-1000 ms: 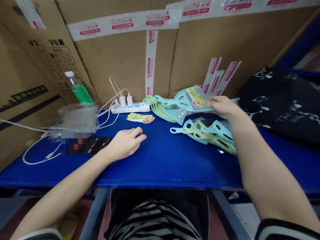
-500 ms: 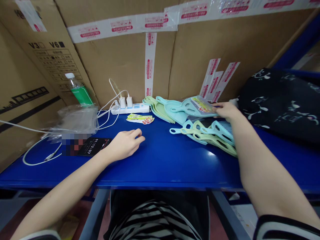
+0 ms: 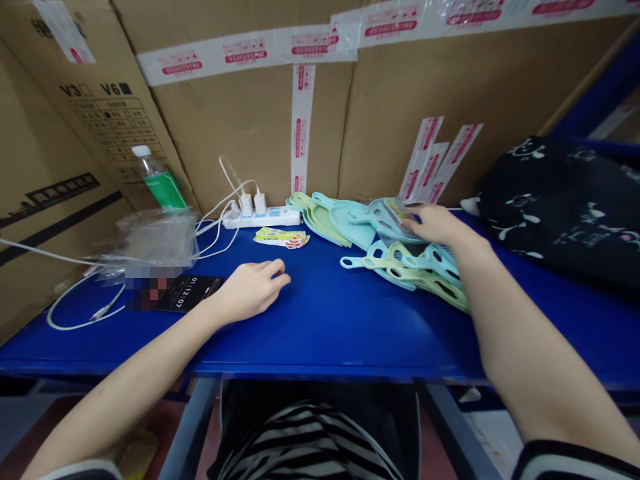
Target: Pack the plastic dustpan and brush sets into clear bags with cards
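Note:
My right hand grips the right end of a light-blue dustpan in a clear plastic bag with a printed label; its fingertips are partly hidden. That dustpan lies over other pale green dustpans and light-blue ones at the back of the table. Just in front, below my right wrist, is a pile of blue and green handled pieces, some with comb-like slots. My left hand rests on the blue table, fingers loosely bent and apart, holding nothing. Beside its wrist lies a phone showing a timer.
Torn label strips lie before a white power strip with chargers and cables. Clear plastic bags and a green-labelled bottle are at left. A black patterned bag sits at right. Cardboard boxes wall the back.
My right hand has moved left and slightly nearer the middle, and the bagged dustpan's label has turned and is less visible. My left hand stays in place.

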Tool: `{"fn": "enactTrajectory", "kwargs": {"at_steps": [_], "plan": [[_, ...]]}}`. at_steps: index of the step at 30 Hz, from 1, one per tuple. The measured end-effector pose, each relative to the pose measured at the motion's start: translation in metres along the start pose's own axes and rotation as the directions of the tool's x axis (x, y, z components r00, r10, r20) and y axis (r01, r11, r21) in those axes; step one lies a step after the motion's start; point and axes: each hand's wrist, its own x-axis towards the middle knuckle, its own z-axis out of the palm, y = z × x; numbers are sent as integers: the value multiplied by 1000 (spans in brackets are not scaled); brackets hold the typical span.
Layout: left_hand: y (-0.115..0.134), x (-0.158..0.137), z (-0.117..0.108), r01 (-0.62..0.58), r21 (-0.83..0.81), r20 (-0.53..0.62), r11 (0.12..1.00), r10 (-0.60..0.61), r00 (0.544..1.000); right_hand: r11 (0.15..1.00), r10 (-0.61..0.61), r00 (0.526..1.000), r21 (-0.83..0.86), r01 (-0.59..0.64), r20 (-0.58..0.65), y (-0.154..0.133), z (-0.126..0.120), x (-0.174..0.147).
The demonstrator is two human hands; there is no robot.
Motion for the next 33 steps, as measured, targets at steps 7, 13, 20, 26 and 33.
{"fn": "enactTrajectory", "kwargs": {"at_steps": [7,13,20,26,33], "plan": [[0,0,1,-12,8,2,1000,12,1000,954,-200,932,-158,256,302,-58,5,-10],[0,1,1,-19,-5,46,1000,19,999,849,-197,895,-387,360,400,-91,21,-27],[0,1,1,-15,-20,90,1000,17,996,846,-205,907,-400,354,368,-95,21,-27],[0,1,2,-17,-22,91,1000,19,996,883,-331,908,-256,394,256,-92,21,-27],[0,1,2,-17,-31,95,999,20,995,872,-421,872,-151,465,251,-93,25,-28]]}}
